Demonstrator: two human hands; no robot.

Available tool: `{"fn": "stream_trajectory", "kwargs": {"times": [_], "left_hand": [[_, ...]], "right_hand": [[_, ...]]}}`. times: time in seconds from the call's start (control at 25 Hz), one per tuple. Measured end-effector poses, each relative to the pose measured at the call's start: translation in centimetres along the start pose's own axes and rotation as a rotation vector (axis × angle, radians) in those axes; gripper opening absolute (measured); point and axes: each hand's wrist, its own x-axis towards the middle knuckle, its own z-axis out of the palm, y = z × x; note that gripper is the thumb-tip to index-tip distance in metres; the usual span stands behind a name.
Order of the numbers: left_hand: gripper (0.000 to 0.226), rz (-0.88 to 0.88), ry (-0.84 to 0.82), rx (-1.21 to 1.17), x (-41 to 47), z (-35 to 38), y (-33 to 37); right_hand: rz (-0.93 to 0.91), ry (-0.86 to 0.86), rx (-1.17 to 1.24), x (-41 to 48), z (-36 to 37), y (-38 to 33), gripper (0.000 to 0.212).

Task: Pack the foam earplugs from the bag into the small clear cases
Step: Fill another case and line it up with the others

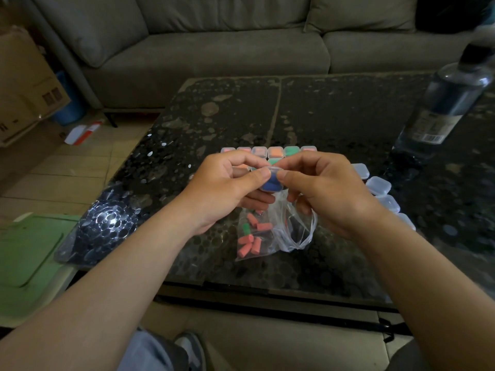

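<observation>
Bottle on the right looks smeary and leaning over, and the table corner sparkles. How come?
Head view: the wide lens bends the edges, so the bottle tilts and blurs there; room light is dim, and glare bounces off the glossy table at its near-left corner; the left hand and right hand, pinching the small clear case, look sharp in the middle.

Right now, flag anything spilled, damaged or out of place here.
Nothing spilled: the pink and green foam earplugs lie inside the clear plastic bag. The dark patterned tabletop shows pale, worn patches farther back.
</observation>
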Motion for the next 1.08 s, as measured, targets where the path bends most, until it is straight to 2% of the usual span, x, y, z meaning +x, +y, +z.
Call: {"fn": "stream_trajectory", "kwargs": {"times": [0.36,0.48,0.72,0.92,1.08], "left_hand": [[0.011,0.017,0.014,0.004,0.2,-0.2,-0.3],[0.010,0.039,0.059,0.076,0.5,-0.4,-0.4],[0.022,0.077,0.132,0.183,1.0,-1.9,-0.4],[0.034,0.077,0.108,0.228,1.5,-2.9,-0.7],[0.043,0.073,0.090,0.331,2.3,-4.2,-1.4]], "right_hand": [[-0.057,0.006,-0.024,0.1,0.3,0.1,0.011],[-0.083,0.003,-0.064,0.2,0.6,-0.2,0.011],[-0.211,0.059,-0.428,2.0,1.2,-0.2,0.010],[-0.298,-0.060,-0.517,3.3,2.5,-0.3,0.022],[-0.296,-0.041,-0.628,4.4,3.3,0.6,0.025]]}}
